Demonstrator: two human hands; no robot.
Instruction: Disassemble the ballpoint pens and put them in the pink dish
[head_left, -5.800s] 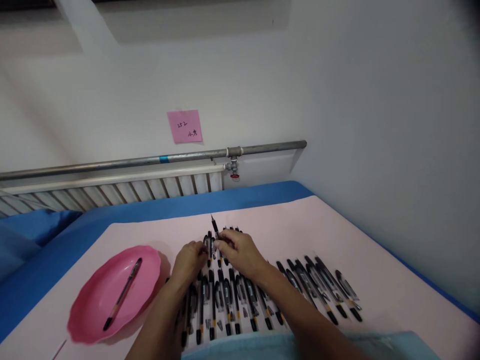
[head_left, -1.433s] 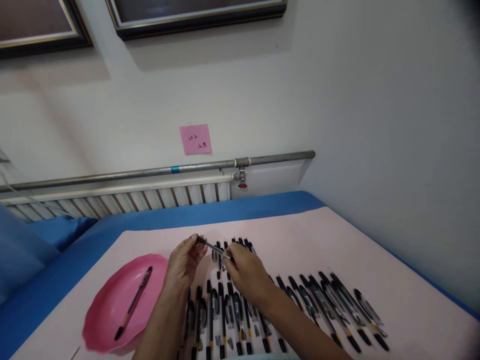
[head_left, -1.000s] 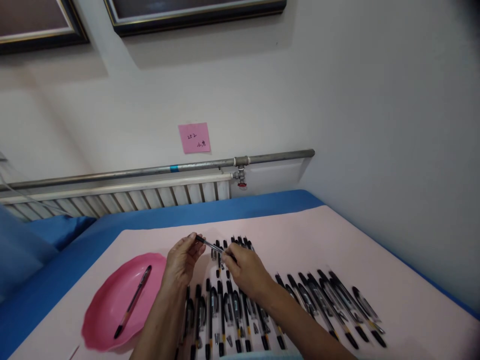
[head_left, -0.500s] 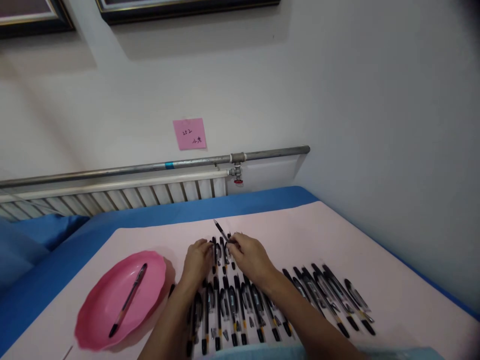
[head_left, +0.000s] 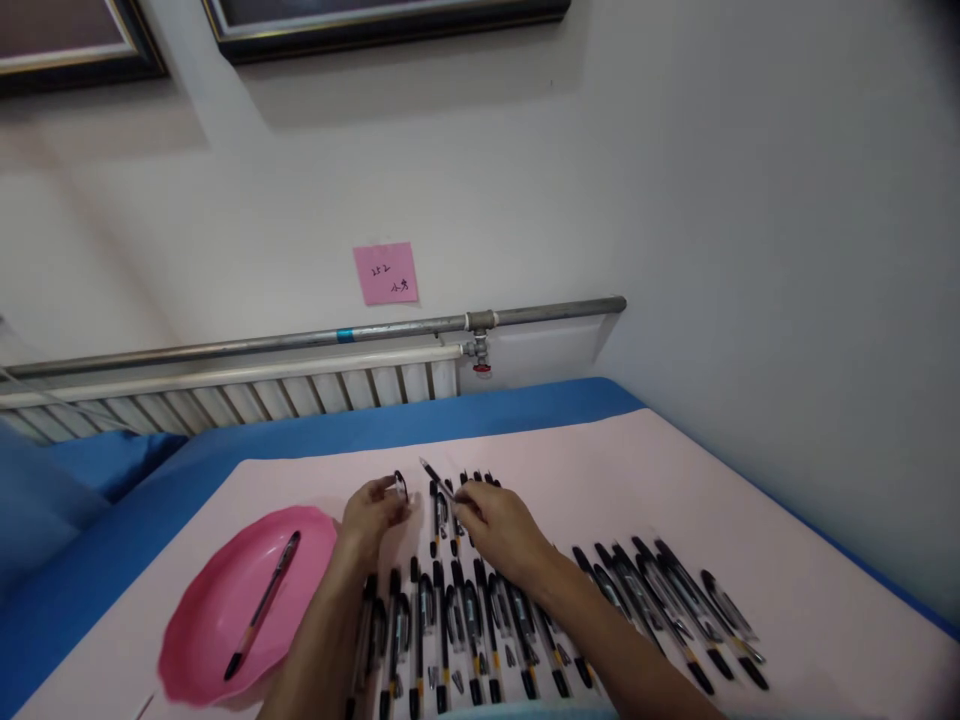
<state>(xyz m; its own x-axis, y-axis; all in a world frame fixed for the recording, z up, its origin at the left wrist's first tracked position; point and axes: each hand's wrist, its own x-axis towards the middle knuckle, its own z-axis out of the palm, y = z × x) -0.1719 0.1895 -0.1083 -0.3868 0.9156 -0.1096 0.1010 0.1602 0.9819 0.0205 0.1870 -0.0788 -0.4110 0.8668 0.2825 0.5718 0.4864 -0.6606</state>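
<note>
Between the fingertips of my left hand (head_left: 370, 515) is a short pen cap (head_left: 401, 486), clear with a black edge, lifted just left of the far row of parts. My right hand (head_left: 495, 522) pinches a pen barrel (head_left: 433, 474) that has a black grip and points up and left. Under and beside the right hand lie black-ended pen refills (head_left: 433, 520) and small metal tips. Closer to me, a longer row of refills, caps and tips (head_left: 442, 620) lies between my forearms, partly hidden by them.
A pink scalloped dish (head_left: 191, 600) at left holds one assembled pen (head_left: 262, 605). More pen parts (head_left: 660, 600) lie in a group at right. Pink paper (head_left: 585, 470) covers the blue table cover (head_left: 525, 400). Behind stand a radiator (head_left: 300, 395) and a pipe (head_left: 555, 312) along the wall.
My left hand has moved left, away from the right hand, and now shows a cap in its fingers. My right hand still holds the barrel. The camera view has shifted slightly.
</note>
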